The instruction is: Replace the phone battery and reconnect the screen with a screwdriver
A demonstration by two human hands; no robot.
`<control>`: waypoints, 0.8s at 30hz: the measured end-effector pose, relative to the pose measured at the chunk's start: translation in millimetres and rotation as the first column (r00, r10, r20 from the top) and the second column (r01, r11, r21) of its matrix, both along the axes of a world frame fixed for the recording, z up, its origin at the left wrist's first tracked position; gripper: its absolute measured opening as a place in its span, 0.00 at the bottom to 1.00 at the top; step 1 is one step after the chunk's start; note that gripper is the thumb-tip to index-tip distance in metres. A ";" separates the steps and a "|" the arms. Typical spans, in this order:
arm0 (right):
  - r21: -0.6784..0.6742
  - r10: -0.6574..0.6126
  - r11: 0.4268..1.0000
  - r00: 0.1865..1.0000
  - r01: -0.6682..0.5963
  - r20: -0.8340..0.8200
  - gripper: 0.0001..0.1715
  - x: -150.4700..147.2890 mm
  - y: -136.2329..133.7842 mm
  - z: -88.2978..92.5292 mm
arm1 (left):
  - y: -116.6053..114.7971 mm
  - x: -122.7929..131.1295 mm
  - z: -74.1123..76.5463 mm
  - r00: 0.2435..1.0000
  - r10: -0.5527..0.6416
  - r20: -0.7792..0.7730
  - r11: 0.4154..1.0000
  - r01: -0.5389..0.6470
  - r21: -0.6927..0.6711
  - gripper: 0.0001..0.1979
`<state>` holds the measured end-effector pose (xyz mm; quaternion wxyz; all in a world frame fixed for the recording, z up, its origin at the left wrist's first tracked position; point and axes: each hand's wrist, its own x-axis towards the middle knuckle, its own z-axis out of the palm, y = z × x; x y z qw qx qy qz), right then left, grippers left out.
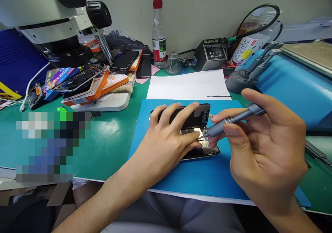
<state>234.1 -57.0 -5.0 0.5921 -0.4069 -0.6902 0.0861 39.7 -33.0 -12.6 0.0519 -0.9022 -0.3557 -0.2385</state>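
Observation:
On the blue mat (166,177) lies an opened smartphone (211,151), its inner parts bare. The phone's screen (195,117) is raised at an angle along the far side. My left hand (166,139) spreads over the phone, its upper fingers behind or against the raised screen and its thumb and index finger down at the inner parts. A grey precision screwdriver (228,120) is gripped in my right hand (267,150), slanting down left. Its tip meets the phone's insides near my left index fingertip; the exact contact point is too small to make out.
Behind the mat lies white paper (186,84) with a thin dark tool on it. A bottle (159,42), a glass jar (173,63), a soldering station (210,54) and a screwdriver stand (240,82) line the back. A microscope (64,28) overhangs stacked phones and boxes at left.

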 end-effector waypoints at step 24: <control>0.033 -0.001 0.999 1.000 0.000 0.016 0.39 1.0 3.3 -1.9 | -0.3 0.0 -0.7 1.000 -0.007 0.022 1.000 0.007 0.012 0.14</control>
